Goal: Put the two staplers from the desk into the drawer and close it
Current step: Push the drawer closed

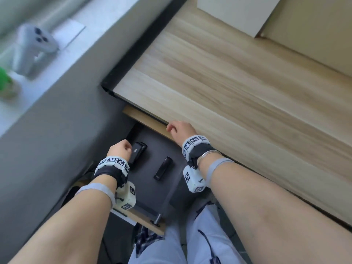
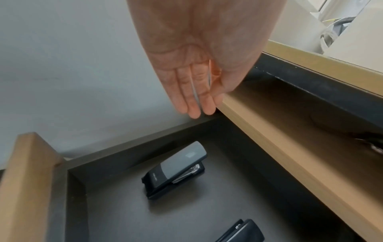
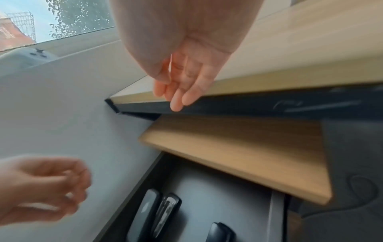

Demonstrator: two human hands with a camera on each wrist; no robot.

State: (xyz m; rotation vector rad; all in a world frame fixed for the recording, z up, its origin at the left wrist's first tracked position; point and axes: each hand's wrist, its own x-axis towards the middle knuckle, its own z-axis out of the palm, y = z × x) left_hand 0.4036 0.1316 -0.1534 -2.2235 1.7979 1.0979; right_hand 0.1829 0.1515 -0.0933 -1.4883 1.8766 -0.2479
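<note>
— How do we find the two hands?

— Our left hand hangs above the open drawer with fingers straight and together, palm down, holding nothing. Our right hand is up at the front edge of the desk, fingers loosely bent, also empty; whether it touches the edge we cannot tell.

— And the count?

— We count two staplers, both lying flat on the drawer's dark floor. The grey-topped stapler sits right below the left hand's fingers, near the drawer's far corner. The black stapler lies apart from it, between our two wrists, below the right hand. We see one drawer, pulled out, with its wooden front under the left forearm.
</note>
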